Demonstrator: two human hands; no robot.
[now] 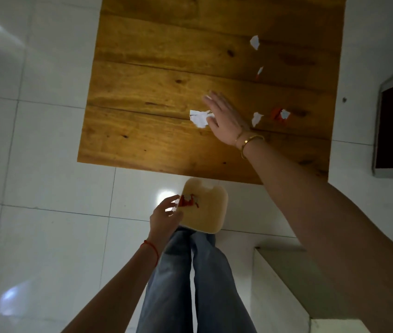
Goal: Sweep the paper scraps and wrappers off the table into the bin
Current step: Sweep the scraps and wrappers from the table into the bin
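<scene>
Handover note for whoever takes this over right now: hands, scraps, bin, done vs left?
Right hand: open, flat on the wooden table, fingers against the large white paper scrap.
Left hand: gripping the rim of the beige plastic bin below the table's near edge.
Done: red and white scraps already in the bin.
Left: top white scrap, small red-white sliver, white scrap, red wrapper.

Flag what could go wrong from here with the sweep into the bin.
1. The bin, held by the left hand, sits below the table edge but left of the right hand; a straight pull could drop the white scrap on the floor.
2. Scraps right of the hand, the small white one and the red-white wrapper, may get missed.
3. The far scraps need a longer reach.
</scene>
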